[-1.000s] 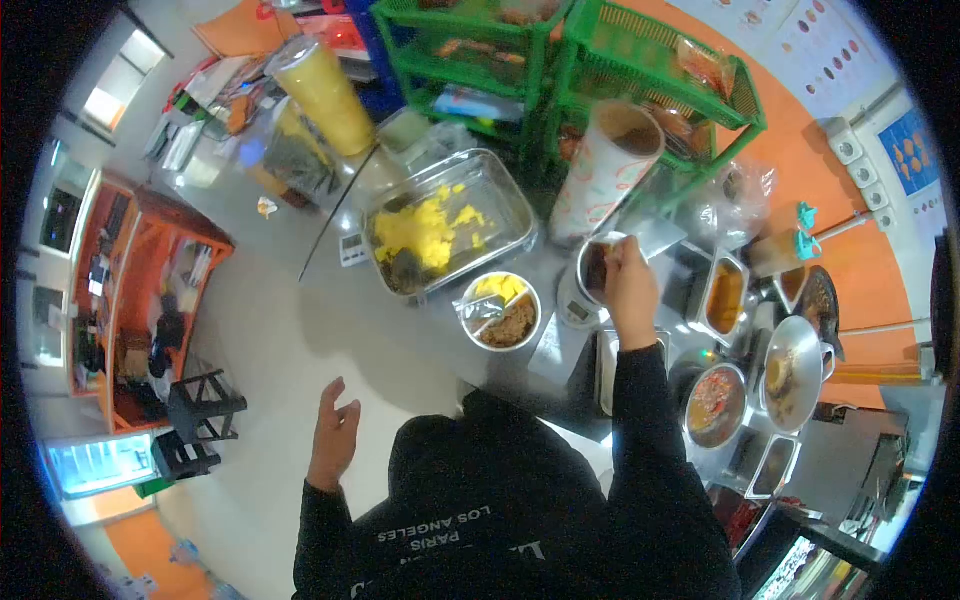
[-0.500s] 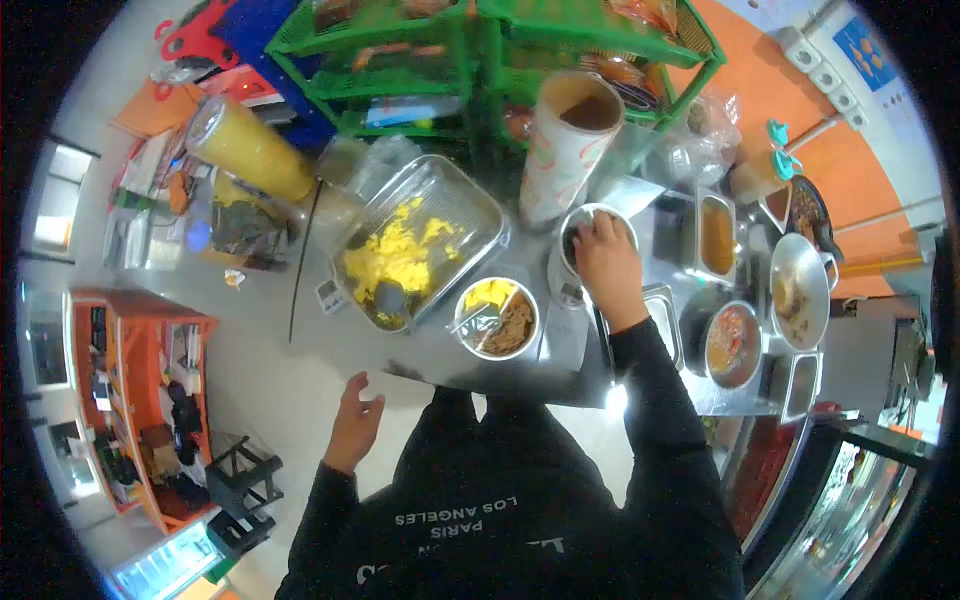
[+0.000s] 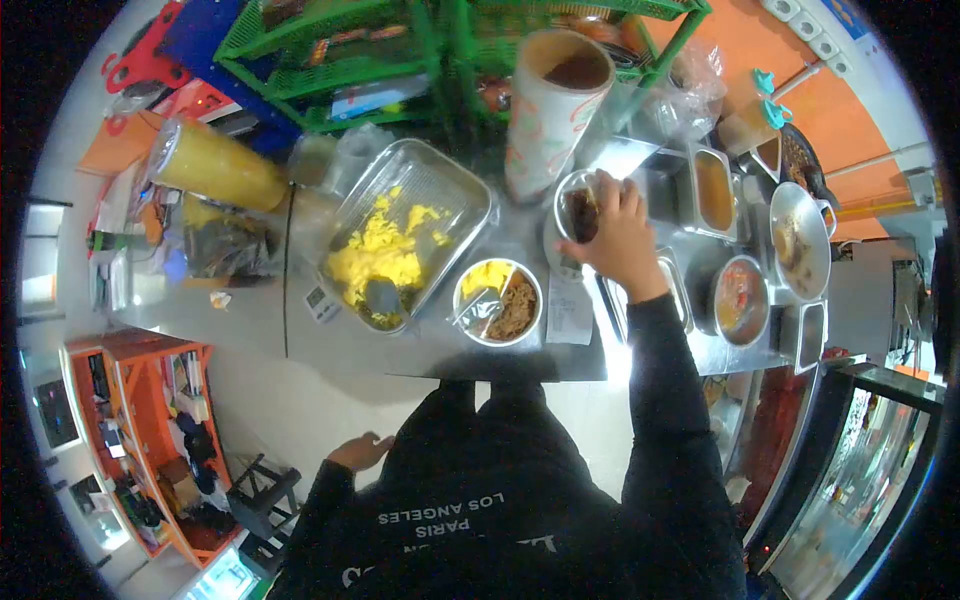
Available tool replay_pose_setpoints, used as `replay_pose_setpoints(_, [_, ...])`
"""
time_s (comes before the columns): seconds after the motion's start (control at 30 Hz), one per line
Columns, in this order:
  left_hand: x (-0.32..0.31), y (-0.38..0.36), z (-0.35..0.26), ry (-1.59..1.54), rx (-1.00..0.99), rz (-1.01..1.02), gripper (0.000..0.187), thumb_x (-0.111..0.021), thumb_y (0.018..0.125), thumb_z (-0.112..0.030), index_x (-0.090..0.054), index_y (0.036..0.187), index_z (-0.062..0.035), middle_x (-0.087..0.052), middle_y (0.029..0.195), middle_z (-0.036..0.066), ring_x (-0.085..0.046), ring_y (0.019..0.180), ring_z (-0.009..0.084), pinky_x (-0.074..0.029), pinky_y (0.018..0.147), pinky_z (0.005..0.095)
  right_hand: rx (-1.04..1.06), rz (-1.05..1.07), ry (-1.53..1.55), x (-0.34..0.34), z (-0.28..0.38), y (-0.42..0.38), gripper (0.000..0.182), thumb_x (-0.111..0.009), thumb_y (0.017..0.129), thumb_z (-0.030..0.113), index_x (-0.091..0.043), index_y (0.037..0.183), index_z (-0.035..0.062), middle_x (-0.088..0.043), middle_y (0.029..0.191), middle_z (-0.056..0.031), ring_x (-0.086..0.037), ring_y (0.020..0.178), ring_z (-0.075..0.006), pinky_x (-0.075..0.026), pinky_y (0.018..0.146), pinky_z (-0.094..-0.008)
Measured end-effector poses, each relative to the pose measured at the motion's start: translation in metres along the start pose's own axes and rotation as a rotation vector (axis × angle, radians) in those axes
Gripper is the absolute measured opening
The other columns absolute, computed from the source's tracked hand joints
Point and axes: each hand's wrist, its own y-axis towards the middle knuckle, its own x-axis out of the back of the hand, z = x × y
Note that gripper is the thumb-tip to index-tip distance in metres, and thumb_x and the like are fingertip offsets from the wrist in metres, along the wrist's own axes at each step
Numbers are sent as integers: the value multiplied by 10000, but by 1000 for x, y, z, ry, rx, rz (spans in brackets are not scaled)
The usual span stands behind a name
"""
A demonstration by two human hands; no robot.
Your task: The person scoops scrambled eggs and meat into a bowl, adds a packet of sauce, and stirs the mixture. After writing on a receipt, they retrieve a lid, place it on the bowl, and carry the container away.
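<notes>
A white bowl (image 3: 557, 215) with dark brown food in it stands on the metal counter beside a tall patterned roll. My right hand (image 3: 622, 238) is at its right side, thumb at the near rim and fingers at the far rim, gripping it. Closer to me is a second white bowl (image 3: 539, 310). It holds yellow egg, shredded brown food (image 3: 516, 308) and a small clear packet (image 3: 481, 309). Low beside my lap, away from the counter, my left hand (image 3: 362, 453) is empty with its fingers stretched out.
A clear tray (image 3: 470, 230) of scrambled egg (image 3: 380, 258) with a dark spoon lies left, near a small timer (image 3: 320, 303). A paper slip (image 3: 570, 314) is by the counter edge. Metal food pans (image 3: 712, 190) and a pot (image 3: 740, 300) stand right; green racks (image 3: 430, 60) rise behind.
My right hand has drawn out of the bowl to its right rim, so the dark food shows. My left hand has dropped lower, nearer my lap. The view has shifted slightly.
</notes>
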Motion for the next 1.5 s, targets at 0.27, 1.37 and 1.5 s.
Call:
replay_pose_setpoints(0.27, [-44,-2,29,-389,208,354,750,-436,964,-641,-564,1278,27,-643,1201,229,-660,1061,365,-531,895,429,-55,-125,74,-17,4,1,1096,-886,563,344,-332,1488,152,-390,1372,-323,-396,1284,-491,-425,995,-575])
replay_pose_setpoints(1.37, [70,21,-141,-1099,-574,-285,536,-461,1036,-376,-376,1452,-48,-476,1429,146,-494,1272,248,-373,1086,405,-271,-354,413,-27,36,-213,880,-813,775,368,-368,1417,-36,-289,1495,-321,-384,1331,-461,-370,1083,-510])
replay_pose_setpoints(1.5, [43,22,-104,-695,-402,1,473,-441,1053,-414,-511,1329,-37,-587,1235,112,-576,1119,229,-454,984,375,-752,-896,283,-27,-142,-234,512,-654,943,262,-399,1284,-23,-522,1186,-182,-595,941,-254,-506,838,-375])
